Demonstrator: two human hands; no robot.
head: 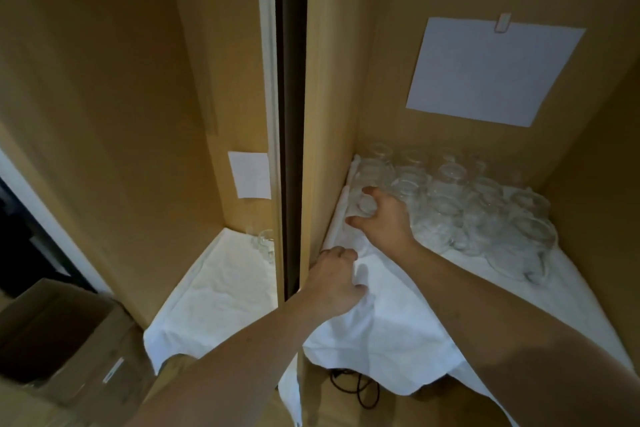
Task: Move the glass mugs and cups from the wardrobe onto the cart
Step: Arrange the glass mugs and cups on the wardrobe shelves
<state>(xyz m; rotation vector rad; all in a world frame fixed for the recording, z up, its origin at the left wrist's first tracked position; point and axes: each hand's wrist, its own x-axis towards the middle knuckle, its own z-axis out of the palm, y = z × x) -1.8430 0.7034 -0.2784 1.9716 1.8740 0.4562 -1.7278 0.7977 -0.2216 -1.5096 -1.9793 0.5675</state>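
The wardrobe [339,80] is open, and two shelves are seen, each covered with a white cloth [398,315]. No cart is seen here, so it cannot be told how many glasses have been moved. A lot of work looks to be left: a big bunch of glasses [478,211] is packed close together at the back of the right shelf, and a couple of glasses [265,241] are seen on the left shelf, partly hidden by the wall between. The glasses seem to be stood up, long side up and down; mouth up or down is too blurry to tell. The right hand [384,218] is at the near left glass [367,206], with its fingers [356,221] curled round it, so this one is likely being picked. The left hand [334,282] is rested on the cloth by the shelf's left edge, fingers curled; a pinch on the cloth cannot be told.
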